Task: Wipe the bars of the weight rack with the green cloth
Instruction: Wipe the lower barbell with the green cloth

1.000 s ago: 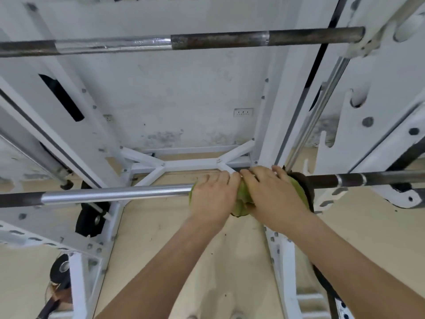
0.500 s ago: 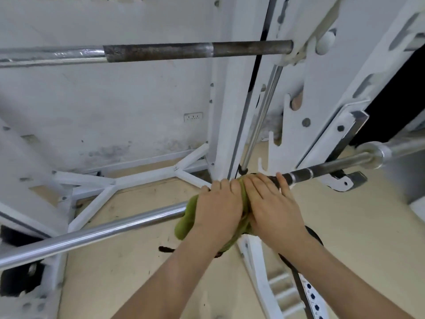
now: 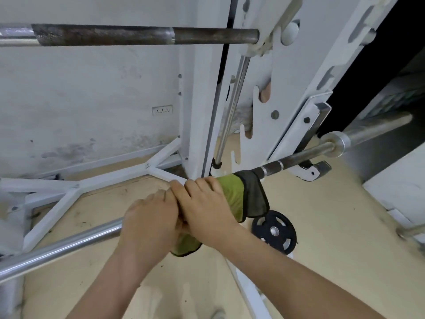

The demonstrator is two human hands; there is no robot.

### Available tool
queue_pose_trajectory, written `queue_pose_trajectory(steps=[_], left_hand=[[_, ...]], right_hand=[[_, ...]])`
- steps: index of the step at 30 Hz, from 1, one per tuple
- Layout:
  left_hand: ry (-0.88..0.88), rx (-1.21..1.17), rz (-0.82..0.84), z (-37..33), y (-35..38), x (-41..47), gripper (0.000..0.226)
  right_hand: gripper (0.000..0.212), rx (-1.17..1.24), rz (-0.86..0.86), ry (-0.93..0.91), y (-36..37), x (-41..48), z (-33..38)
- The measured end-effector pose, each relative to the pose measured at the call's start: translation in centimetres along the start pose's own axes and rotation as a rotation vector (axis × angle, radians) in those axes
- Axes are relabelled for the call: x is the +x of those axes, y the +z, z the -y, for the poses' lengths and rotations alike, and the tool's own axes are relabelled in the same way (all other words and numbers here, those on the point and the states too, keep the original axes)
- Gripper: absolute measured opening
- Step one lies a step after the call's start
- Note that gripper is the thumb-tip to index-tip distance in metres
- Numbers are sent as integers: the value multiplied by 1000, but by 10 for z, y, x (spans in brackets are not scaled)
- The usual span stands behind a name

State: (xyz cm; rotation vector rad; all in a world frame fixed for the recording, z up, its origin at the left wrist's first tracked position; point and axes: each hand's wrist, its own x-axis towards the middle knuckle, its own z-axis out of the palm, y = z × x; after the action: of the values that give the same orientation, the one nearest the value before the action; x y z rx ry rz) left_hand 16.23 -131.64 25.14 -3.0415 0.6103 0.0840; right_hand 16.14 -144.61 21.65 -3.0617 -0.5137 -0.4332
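Long steel lower bar (image 3: pixel 57 249) runs from lower L up to R, passing in front of white metal rack upright (image 3: pixel 202 100). Green cloth (image 3: pixel 232 194) is wrapped round it mid-span. Left hand (image 3: pixel 149 224) & right hand (image 3: pixel 207 208) sit on it side by side, touching, w/ cloth sticking out R of right hand. Rusty dark upper bar (image 3: pixel 138 36) is above, meeting rack at R. Thin chrome guide rod (image 3: pixel 230 107) is just R of upright. Black round weight plate (image 3: pixel 273 231) is on floor below cloth, R of hands. White wall socket (image 3: pixel 162 110) is behind, L of upright. White steel floor brace (image 3: pixel 92 183) lies btwn wall & lower bar.

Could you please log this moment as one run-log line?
phase: wipe lower bar | left hand: grips green cloth round bar | right hand: grips cloth beside left | upper bar: no hand on it
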Motion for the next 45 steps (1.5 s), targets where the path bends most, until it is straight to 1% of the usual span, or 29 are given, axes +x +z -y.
queue_pose_trajectory(steps=[2, 3, 4, 5, 7, 9, 11, 13, 16, 18, 19, 21, 22, 25, 27, 28, 30, 33, 35, 37, 39, 40, 41, 43, 45], left_hand=[[-3, -181, -21, 5, -1, -5, 21], [-4, -260, 2, 6, -1, -5, 21], [-10, -320, -14, 5, -5, -7, 23], [-16, -360, -58, 4, -8, -8, 25], [-46, -384, -157, -6, -14, -9, 27], [-89, -416, -194, -24, -17, -5, 25], [-84, -344, -189, -51, -12, 8, 33], [-101, -236, -198, -78, 0, 23, 42], [-217, -157, -229, -98, 12, 36, 35], [-254, -145, -271, -100, 14, 36, 38], [-262, -149, -281, -100, 13, 37, 41], [-263, -185, -258, -98, 16, 42, 47], [-266, -191, -250, -97, 17, 43, 47], [-302, -182, -275, -97, 18, 47, 44], [-350, -170, -273, -98, 16, 51, 44], [-370, -164, -262, -98, 16, 53, 48], [-383, -134, -232, -98, 14, 56, 56], [-369, -45, -242, -95, 14, 57, 58], [-348, -16, -266, -95, 18, 58, 60], [-316, -1, -271, -95, 19, 59, 57], [-290, 23, -278, -90, 23, 59, 52], [-284, 34, -266, -89, 22, 59, 53], [-277, 31, -259, -87, 23, 60, 53], [-245, 7, -309, -86, 24, 61, 53], [-217, 15, -303, -84, 29, 65, 54]], right_hand=[[65, 11, -25, -56, 2, 9, -8], [60, 4, -28, -87, 2, 11, -14], [54, -7, -33, -118, 2, 10, -24], [49, -17, -36, -140, 2, 9, -35], [45, -40, -29, -144, 1, 2, -70], [42, -66, 1, -109, -1, -6, -115], [40, -94, 50, -48, -4, -15, -161], [38, -110, 142, 14, -12, -19, -200], [33, -124, 235, 86, -24, -19, -226], [32, -131, 280, 121, -26, -15, -217], [36, -120, 316, 112, -26, -12, -204], [48, -60, 336, 22, -19, -3, -168], [49, -29, 313, -38, -16, 1, -150], [39, 47, 195, -161, -15, 12, -119], [40, 69, 152, -195, -14, 9, -129], [39, 61, 139, -205, -12, 3, -143], [34, -24, 101, -148, -7, -15, -183], [26, -155, 45, 15, -5, -33, -230], [29, -135, 91, 102, -6, -34, -228], [35, -76, 75, 148, -7, -27, -197], [46, -45, 84, 104, -4, -19, -151], [47, -19, 67, 71, -1, -16, -130], [44, 10, 35, 39, 1, -13, -117], [37, 3, -26, -58, 3, -11, -120], [37, -50, -32, -158, 1, -21, -157]])
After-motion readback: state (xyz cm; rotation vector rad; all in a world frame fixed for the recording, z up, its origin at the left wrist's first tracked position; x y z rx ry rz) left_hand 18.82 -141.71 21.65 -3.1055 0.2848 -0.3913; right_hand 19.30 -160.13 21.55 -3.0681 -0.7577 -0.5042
